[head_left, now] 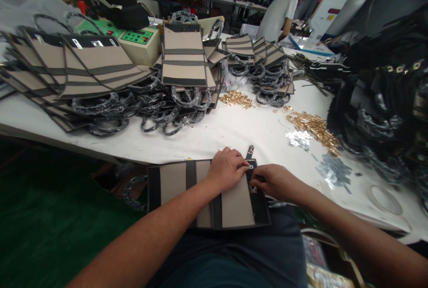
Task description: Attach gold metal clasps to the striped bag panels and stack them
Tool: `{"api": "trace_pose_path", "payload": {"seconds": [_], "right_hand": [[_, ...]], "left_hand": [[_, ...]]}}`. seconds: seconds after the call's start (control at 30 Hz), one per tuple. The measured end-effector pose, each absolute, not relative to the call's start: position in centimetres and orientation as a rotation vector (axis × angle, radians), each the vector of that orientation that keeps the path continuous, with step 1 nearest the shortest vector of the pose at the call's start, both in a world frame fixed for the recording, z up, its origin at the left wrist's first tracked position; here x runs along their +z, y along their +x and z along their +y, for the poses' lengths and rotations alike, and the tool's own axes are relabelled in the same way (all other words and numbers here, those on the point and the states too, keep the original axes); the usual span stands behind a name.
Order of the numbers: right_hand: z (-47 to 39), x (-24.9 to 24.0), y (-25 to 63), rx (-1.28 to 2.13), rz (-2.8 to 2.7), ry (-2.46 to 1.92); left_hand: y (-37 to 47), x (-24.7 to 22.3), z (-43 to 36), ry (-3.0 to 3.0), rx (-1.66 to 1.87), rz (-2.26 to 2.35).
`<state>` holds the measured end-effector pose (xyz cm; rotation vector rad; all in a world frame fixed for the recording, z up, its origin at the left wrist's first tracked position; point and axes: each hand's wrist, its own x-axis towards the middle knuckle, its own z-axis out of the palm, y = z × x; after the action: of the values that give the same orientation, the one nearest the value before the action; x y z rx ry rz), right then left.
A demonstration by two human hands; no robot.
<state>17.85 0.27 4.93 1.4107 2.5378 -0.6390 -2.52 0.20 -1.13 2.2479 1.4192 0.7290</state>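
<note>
Beige bag panel (234,203) lies under left hand (227,168), beside right hand (274,182).

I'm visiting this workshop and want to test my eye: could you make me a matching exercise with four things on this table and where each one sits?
Things:
1. bag panel
2. gold fittings
3. control box
4. tape roll

Places:
A. far side of the table, left, behind the stacked bags
B. near right edge of the table
C. at the near edge, under the left hand and right hand
D. loose heap, right of centre

Pairs: 1-C, 2-D, 3-A, 4-B
</note>
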Motion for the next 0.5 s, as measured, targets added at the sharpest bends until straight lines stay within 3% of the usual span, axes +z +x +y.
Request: {"api": "trace_pose_path", "payload": {"seconds": [0.3, 0.5], "right_hand": [[-0.8, 4.0, 17.8, -0.63, 2.524, 1.583], [-0.7, 5.4, 18.9, -1.023, 2.544, 1.827]], "left_hand": [[-2.6, -1.1, 0.2, 2.253, 0.731, 1.418], [-2.6, -0.9, 0.1, 2.257, 0.724, 1.411]]}}
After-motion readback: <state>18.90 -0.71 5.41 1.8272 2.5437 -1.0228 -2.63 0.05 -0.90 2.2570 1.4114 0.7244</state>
